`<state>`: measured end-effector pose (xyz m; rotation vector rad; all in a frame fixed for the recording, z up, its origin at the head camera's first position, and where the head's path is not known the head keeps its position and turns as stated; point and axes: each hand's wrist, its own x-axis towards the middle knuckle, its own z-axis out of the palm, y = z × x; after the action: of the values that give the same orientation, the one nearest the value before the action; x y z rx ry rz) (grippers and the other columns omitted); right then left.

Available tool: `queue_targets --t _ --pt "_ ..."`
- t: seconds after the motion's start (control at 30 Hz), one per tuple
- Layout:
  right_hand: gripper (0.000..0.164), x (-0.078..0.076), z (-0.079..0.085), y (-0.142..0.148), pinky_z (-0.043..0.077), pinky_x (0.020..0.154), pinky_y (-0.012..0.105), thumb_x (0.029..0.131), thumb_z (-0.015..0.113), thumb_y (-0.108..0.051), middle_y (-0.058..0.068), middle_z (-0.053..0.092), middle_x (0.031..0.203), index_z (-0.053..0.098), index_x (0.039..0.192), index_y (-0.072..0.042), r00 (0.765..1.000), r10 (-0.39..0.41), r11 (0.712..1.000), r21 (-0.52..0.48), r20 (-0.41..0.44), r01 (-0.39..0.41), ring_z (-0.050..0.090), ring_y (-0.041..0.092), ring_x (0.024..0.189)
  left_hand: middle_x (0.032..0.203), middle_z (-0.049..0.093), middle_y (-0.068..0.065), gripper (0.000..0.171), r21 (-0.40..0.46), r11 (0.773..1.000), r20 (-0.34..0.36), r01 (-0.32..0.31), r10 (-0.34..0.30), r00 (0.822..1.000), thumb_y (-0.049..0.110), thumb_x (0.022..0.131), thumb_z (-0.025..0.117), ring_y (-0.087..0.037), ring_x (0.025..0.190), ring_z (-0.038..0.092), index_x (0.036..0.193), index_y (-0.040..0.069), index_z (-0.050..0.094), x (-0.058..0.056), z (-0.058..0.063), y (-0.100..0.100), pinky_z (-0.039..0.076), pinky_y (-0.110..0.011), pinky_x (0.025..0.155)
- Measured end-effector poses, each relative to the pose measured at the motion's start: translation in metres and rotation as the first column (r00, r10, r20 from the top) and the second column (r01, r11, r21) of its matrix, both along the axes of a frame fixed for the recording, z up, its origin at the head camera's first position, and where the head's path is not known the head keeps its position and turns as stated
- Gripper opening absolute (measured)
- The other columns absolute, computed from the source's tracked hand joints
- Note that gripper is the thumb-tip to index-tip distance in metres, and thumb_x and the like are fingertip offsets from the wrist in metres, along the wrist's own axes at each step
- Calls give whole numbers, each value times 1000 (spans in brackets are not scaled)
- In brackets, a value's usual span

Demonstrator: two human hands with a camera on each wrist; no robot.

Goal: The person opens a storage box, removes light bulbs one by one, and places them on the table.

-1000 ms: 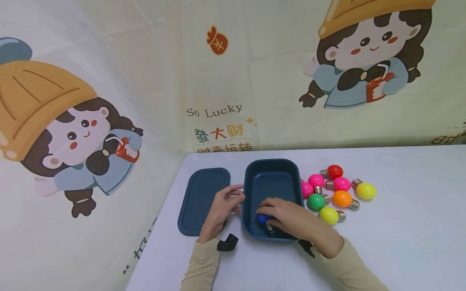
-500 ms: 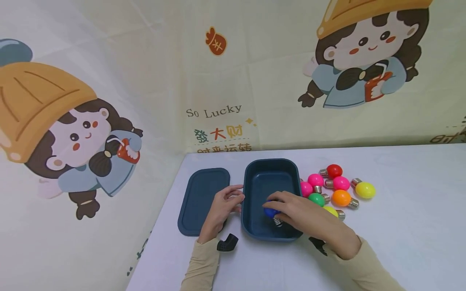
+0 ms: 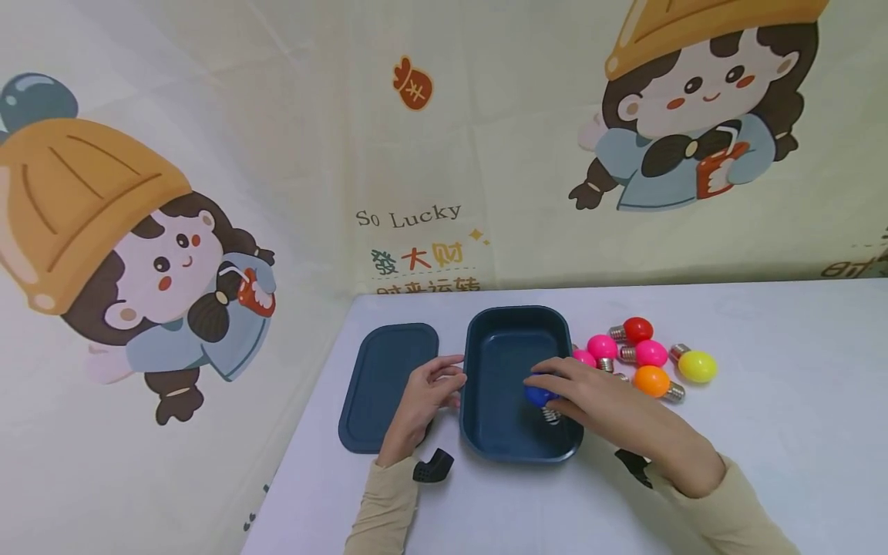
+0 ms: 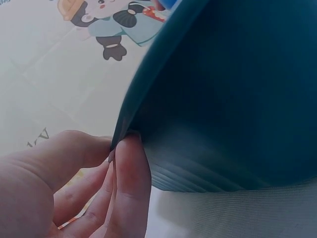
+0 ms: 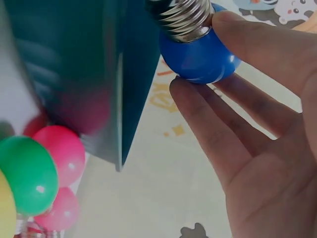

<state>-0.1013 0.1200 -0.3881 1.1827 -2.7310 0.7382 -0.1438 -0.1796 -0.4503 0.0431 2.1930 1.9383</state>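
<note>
A dark blue box (image 3: 486,362) stands open on the white table, and its lid (image 3: 388,381) lies flat to the left. My right hand (image 3: 549,384) pinches a blue bulb (image 3: 536,396) by its round end, metal base toward me, above the box's right side. In the right wrist view the blue bulb (image 5: 200,57) sits between thumb and fingers (image 5: 213,124) beside the box wall (image 5: 69,54). My left hand (image 3: 425,393) rests its fingertips on the box's left outer wall. The left wrist view shows fingers (image 4: 130,173) touching that box (image 4: 228,99) below its rim.
Several loose bulbs lie right of the box: red (image 3: 637,329), pink (image 3: 602,346), another pink (image 3: 650,352), yellow (image 3: 697,366), orange (image 3: 652,381). A green bulb (image 5: 27,173) shows in the right wrist view. A cartoon-printed cloth backs the table; its left edge runs near the lid.
My right hand has carried the blue bulb from the box's near-left inside toward its right side and a little farther away. The left hand has stayed put.
</note>
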Motion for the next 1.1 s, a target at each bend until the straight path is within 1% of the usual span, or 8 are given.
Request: queue_targets --t 0.23,0.4,0.5,0.57,0.67,0.8,0.87,1.1 --pt "45 -2 -1 11 61 78 34 84 77 -9 7 62 126 66 127 -16 1000 -2 1000 -15 -19 2 61 27 113 108 65 -10 42 4 1000 0 0 0 1000 21 92 72 -16 89 65 132 11 62 -2 -2 1 58 -26 67" --pt "44 -2 0 21 60 79 35 84 77 -10 8 62 126 66 127 -14 999 -27 1000 -2 -36 27 61 29 114 107 65 -10 41 0 1000 -11 -5 5 1000 19 93 71 -15 86 65 131 9 62 -1 -3 1 58 -26 65" --pt "44 -1 -1 28 60 82 36 84 78 -11 6 63 126 67 126 -14 997 -47 999 0 -68 47 61 27 115 107 65 -9 40 5 1000 -10 -5 5 1000 19 93 71 -15 87 65 131 9 63 -2 -4 1 58 -26 65" --pt "44 -1 -1 32 59 84 36 83 79 -11 5 63 126 67 125 -14 995 -51 999 -5 -87 50 61 26 116 107 65 -9 40 11 1000 -3 -6 6 1000 19 93 71 -15 88 65 130 10 63 -2 -5 1 58 -26 65" --pt "45 -1 -2 39 59 86 37 82 79 -9 5 62 127 68 125 -14 993 -45 999 -2 -112 45 61 26 117 107 65 -9 41 18 1000 -1 -7 7 1000 19 93 71 -15 87 65 131 8 62 -2 -5 2 58 -25 66" --pt "47 1 -2 47 59 83 38 81 80 -10 6 61 129 67 126 -16 993 -55 998 24 -105 57 60 28 117 106 65 -10 42 18 1000 0 -14 14 1000 17 92 71 -14 86 64 132 7 62 0 -5 3 57 -24 65" --pt "48 1 -2 52 60 81 37 80 81 -10 6 62 128 68 125 -17 992 -65 997 33 -108 69 60 28 117 106 65 -9 41 18 1000 7 -22 21 1000 17 92 71 -14 87 65 131 8 62 1 -5 4 57 -24 65" --pt "51 0 -6 66 61 77 35 74 86 -9 6 63 124 69 122 -15 983 -60 996 57 -172 71 60 27 115 106 65 -10 42 12 1000 3 -24 24 1000 17 92 71 -14 87 65 132 7 61 3 -6 7 57 -24 66"
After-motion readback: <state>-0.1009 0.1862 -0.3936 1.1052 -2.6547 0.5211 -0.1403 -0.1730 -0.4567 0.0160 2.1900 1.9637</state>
